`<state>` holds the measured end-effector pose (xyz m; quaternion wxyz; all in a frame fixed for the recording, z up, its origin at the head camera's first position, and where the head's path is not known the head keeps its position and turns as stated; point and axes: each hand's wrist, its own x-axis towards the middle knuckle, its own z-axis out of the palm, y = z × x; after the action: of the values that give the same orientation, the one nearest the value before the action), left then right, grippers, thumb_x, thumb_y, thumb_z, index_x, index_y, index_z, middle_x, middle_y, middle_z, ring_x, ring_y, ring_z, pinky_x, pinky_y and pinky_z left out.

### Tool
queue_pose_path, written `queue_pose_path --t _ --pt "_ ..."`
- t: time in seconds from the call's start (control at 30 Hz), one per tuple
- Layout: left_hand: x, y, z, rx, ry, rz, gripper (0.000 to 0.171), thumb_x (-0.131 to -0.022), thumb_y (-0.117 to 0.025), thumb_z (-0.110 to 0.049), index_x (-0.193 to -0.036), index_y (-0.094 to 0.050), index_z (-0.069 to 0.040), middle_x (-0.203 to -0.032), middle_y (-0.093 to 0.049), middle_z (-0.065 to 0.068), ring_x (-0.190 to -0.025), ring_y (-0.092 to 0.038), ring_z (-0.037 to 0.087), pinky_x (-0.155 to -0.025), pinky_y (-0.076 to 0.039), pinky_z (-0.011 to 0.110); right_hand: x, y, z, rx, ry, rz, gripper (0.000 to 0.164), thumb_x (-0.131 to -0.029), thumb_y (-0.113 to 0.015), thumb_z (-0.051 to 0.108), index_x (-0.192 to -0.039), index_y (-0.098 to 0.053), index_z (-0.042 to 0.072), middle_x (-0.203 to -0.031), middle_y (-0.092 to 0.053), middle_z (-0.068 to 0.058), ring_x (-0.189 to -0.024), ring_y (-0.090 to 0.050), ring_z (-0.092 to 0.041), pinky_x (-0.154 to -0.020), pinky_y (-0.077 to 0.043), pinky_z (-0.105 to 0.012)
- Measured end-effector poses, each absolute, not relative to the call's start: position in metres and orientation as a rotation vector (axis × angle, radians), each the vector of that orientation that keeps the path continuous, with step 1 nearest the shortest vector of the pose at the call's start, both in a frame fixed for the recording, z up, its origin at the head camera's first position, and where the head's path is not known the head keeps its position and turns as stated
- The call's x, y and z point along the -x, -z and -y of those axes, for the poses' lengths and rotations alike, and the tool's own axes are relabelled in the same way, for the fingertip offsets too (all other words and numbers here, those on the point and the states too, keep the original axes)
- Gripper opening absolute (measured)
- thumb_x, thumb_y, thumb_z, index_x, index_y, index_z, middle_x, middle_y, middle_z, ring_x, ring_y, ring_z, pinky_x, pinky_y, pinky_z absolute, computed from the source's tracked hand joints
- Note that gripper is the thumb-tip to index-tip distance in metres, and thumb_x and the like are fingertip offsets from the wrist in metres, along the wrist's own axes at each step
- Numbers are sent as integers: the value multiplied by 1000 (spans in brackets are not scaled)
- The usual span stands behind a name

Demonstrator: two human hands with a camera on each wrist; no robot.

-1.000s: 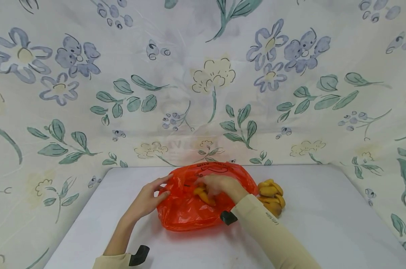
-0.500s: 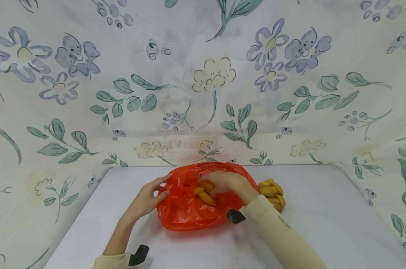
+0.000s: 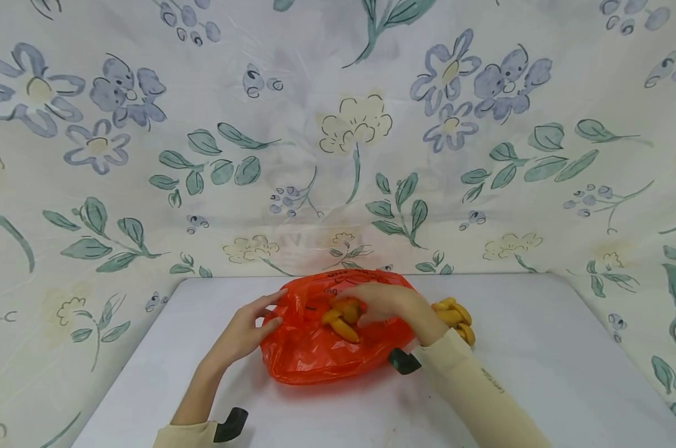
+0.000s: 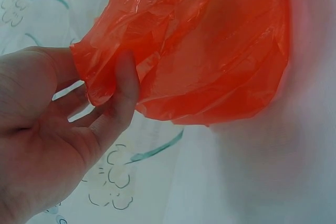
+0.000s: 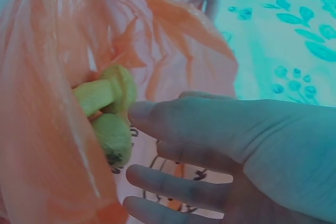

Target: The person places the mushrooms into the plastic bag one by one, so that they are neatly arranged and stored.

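Note:
A red plastic bag [image 3: 310,367] lies with its mouth open on the white table. My left hand [image 3: 248,330] pinches the bag's left edge between thumb and fingers, as the left wrist view also shows. Two yellow mushrooms, one long-stemmed [image 3: 345,332] and one rounder [image 5: 113,139], lie together inside the bag. Over them is my right hand [image 3: 385,305], its fingers spread and extended. In the right wrist view its thumb tip is right at the mushrooms, and nothing is between thumb and fingers.
More yellow mushrooms [image 3: 454,314] lie heaped on the table [image 3: 539,354] just right of the bag, partly behind the right forearm. A floral cloth [image 3: 338,186] hangs behind the table's back edge.
My right hand has drawn back slightly to the right and its fingers have come off the mushrooms, leaving the rounder one in view. The left hand and bag stay nearly still.

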<state>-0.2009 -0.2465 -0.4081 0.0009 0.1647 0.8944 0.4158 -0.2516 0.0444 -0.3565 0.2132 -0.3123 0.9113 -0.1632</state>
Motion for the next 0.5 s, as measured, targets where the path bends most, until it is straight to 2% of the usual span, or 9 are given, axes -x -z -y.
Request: queue_pose_path --t 0.33,0.5 --pt "201 408 247 -528 -1295 -2817 57 -93 -61 -3 -147 -45 -13 -141 -55 20 -113 -62 36 -78 -61 29 241 340 -56 848 461 -2534 61 -88 -73 17 -143 -49 30 -147 -51 0 -134 -45 -21 -107 -47 -45" --pt "201 409 247 -528 -1301 -2819 57 -93 -62 -3 -147 -46 -13 -138 -56 19 -112 -62 35 -78 -61 29 237 337 -65 855 500 -2533 61 -88 -73 20 -144 -49 30 -146 -52 2 -133 -48 -22 -102 -52 -41"
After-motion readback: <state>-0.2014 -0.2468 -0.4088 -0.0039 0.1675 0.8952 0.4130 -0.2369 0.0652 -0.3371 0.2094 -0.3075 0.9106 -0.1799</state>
